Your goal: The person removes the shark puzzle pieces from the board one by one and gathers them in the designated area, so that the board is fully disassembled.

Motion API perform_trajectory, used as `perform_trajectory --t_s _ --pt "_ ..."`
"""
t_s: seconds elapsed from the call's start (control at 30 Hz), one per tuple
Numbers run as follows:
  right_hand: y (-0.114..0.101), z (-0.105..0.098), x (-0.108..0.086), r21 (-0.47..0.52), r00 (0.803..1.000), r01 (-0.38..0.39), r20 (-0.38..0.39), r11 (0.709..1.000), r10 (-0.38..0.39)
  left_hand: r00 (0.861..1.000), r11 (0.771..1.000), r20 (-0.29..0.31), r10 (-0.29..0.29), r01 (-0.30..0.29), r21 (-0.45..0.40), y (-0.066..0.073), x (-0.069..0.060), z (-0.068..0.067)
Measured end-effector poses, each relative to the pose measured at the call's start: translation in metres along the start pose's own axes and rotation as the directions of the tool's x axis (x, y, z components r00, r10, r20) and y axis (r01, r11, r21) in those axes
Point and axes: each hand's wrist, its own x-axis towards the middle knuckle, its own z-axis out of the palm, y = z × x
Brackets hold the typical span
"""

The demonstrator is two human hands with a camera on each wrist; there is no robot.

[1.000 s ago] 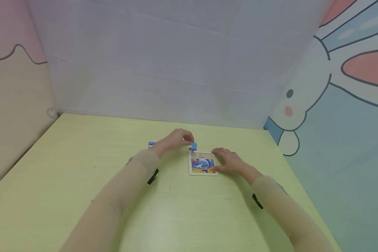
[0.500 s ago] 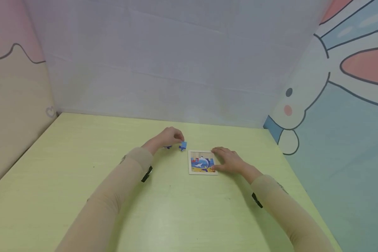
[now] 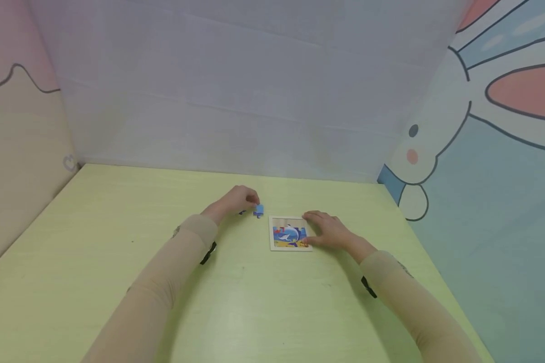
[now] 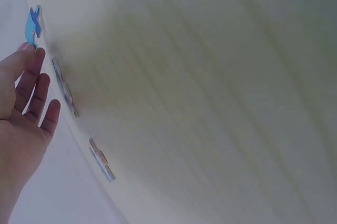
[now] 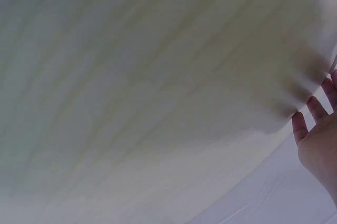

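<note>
Between thumb and index finger my left hand (image 3: 237,199) pinches a blue jigsaw piece (image 3: 259,209), to the left of the puzzle frame. The same piece (image 4: 32,23) shows tilted off the table in the left wrist view, with the other fingers loosely bent. My right hand (image 3: 331,232) rests at the right side of the white-edged puzzle frame (image 3: 270,234), thumb and fingers spread along it. Inside the frame, a dolphin picture (image 3: 287,235) fills the lower part, and bare wood shows along the top. In the right wrist view the right fingertips (image 5: 299,124) touch the table.
Two loose puzzle pieces lie below the left hand in the left wrist view, one nearer (image 4: 65,87) and one farther along (image 4: 101,159). The pale yellow table (image 3: 236,302) meets a fabric wall (image 3: 209,101) at the back. A rabbit-printed wall (image 3: 495,201) stands at the right.
My left hand has moved left, carrying the blue jigsaw piece from the frame's top left corner to a spot beside it. My right hand has stayed at the frame.
</note>
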Motion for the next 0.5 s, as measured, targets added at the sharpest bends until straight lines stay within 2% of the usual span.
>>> perform_trajectory --t_s 0.13,0.3,0.5 --pt "-0.0013 0.0011 0.0013 0.000 1.000 -0.003 0.008 1.000 0.003 1.000 0.997 -0.008 0.031 -0.030 0.071 -0.0046 -0.0003 0.0018" --pt "-0.0014 0.0021 0.0028 0.001 1.000 -0.006 0.013 1.000 0.006 0.998 0.982 -0.017 0.060 -0.056 0.180 -0.0080 -0.0003 0.0021" --pt "0.0000 0.0016 0.0033 0.002 1.000 0.004 0.009 1.000 -0.004 0.998 0.977 -0.027 0.054 -0.047 0.209 -0.0025 -0.0033 0.0005"
